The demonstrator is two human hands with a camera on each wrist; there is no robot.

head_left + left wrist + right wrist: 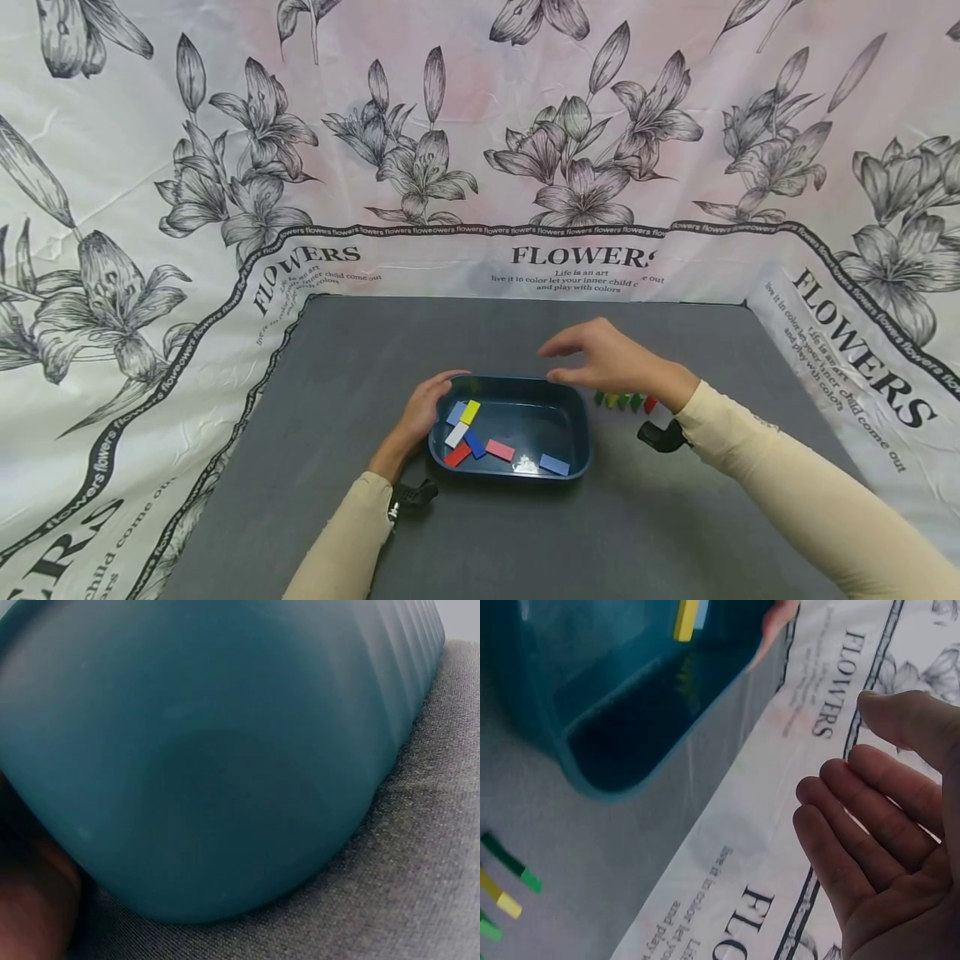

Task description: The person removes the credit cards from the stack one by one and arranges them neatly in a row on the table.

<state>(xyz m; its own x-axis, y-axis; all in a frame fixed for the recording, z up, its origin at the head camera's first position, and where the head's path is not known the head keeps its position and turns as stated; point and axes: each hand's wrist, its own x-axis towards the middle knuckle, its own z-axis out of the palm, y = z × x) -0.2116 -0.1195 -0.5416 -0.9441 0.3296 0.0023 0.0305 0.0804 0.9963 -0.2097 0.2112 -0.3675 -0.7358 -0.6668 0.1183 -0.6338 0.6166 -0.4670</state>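
A dark blue plastic tray (536,421) stands on the grey table, with flat colored blocks lying inside. A yellow block (470,412), a white block (457,435), a dark blue block (475,443) and a red block (457,454) cluster at its left end. A pink block (500,450) and a light blue block (554,464) lie nearer the front wall. My left hand (418,412) holds the tray at its far left corner. Above the right rim hovers my right hand (618,362), empty, fingers extended and thumb apart.
Right of the tray, partly behind my right forearm, is a row of small blocks (622,402) in green, yellow and red. A floral printed cloth (450,258) surrounds the table's back and sides. Each wrist carries a black camera mount (660,436).
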